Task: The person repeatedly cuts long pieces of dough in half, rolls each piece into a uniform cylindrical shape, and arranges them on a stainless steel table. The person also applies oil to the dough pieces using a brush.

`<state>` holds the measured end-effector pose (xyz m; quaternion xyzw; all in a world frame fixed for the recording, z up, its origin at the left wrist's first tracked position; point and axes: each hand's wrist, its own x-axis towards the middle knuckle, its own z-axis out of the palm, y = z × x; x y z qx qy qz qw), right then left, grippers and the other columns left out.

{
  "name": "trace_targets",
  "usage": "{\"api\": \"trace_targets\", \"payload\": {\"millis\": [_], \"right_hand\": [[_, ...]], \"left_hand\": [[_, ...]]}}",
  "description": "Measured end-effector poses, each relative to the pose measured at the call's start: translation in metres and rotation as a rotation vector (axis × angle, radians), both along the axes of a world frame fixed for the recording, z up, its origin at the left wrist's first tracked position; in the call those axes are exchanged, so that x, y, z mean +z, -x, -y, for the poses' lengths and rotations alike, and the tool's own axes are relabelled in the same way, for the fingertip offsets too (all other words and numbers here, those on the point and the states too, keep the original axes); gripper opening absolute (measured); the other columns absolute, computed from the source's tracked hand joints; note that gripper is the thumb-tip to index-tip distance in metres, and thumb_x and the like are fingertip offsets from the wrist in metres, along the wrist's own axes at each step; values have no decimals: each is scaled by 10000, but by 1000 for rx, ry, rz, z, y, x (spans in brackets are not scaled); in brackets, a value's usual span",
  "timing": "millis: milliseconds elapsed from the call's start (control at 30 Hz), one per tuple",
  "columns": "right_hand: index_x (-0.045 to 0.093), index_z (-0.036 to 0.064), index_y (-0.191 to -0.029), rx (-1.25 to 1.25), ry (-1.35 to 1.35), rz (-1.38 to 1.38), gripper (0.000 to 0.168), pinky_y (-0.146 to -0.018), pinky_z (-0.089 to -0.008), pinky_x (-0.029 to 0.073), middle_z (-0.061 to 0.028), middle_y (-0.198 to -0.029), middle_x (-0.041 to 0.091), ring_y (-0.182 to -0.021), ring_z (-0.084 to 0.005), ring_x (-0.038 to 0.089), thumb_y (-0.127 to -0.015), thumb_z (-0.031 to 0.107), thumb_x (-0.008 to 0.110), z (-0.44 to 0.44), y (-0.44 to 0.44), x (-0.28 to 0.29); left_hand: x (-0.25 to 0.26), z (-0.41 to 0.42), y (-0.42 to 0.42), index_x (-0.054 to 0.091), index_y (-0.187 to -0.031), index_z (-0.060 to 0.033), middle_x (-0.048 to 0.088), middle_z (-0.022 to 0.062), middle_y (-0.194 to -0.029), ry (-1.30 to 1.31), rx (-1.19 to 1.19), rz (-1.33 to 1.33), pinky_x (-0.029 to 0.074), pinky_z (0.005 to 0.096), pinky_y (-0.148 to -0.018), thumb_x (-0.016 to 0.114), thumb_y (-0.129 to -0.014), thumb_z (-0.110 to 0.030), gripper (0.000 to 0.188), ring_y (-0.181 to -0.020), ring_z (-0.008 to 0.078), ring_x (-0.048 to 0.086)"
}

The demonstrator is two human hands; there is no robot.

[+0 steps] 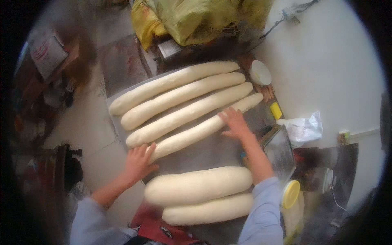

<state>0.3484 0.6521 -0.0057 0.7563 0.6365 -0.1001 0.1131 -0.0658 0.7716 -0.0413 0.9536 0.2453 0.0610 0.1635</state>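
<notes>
A long dough rope (pixel 190 134) lies slanted across the dark worktop (pixel 199 154), under both of my hands. My left hand (pixel 137 160) rests over its near-left end, fingers spread, and hides that tip. Further up to the right, my right hand (pixel 235 122) lays its fingertips on the same rope, short of its right end. Beyond it lie three more long dough ropes side by side, the nearest of them a smooth roll (pixel 190 114). Closer to my body sit two shorter, thicker dough rolls, a fat one (pixel 199 185) and a slimmer one (pixel 208 209).
A white bowl (pixel 260 73) stands at the right back corner, with a yellow block (pixel 275 111) below it. Along the right side are a glass-sided container (pixel 280 153), a plastic bag (pixel 303 128) and a yellow-lidded jar (pixel 291 194). Yellow sacks (pixel 196 21) are heaped at the back.
</notes>
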Motion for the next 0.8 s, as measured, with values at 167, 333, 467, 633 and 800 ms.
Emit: {"api": "trace_targets", "payload": {"millis": [167, 333, 467, 633, 800], "right_hand": [[461, 189, -1385, -116, -257, -18, 879, -1137, -622, 86, -122, -1412, 407, -1382, -349, 270, -628, 467, 810, -6, 22, -39], [453, 196, -1384, -173, -377, 120, 846, -1134, -633, 107, -107, -1410, 400, -1378, -333, 273, -674, 537, 762, 1, 17, -69], [424, 157, -1411, -205, -470, -35, 719, -1146, -525, 180, -119, -1494, 313, -1399, -328, 244, -801, 410, 709, 10, 44, -36], [570, 66, -1252, -599, -663, -345, 490, -965, -401, 451, -136, -1316, 536, -1156, -297, 558, -824, 268, 695, 209, 102, 20], [660, 34, -1084, -1387, -717, -185, 344, -859, -388, 493, -142, -1023, 684, -967, -266, 652, -850, 286, 668, 430, 122, -15]], "left_hand": [[-30, 12, -2, 423, -1373, -69, 514, 163, -1165, -81, -19, 66, 445, 440, -821, 791, -701, -295, 799, -1009, 331, 538], [-20, 6, -20, 394, -1385, -54, 482, 177, -1184, -48, 45, -47, 441, 457, -871, 736, -780, -374, 765, -1042, 332, 510], [-26, 11, -21, 349, -1421, -54, 448, 217, -1276, -33, 112, -64, 354, 502, -1011, 741, -769, -331, 810, -1137, 389, 464], [-40, 67, 48, 279, -1447, -3, 286, 243, -1479, 77, 85, 279, 205, 495, -1128, 642, -862, -180, 711, -1371, 399, 270], [-28, 187, 96, 283, -1428, 27, 308, 226, -1442, 474, 364, 190, 277, 461, -1089, 596, -885, -101, 640, -1332, 359, 312]]}}
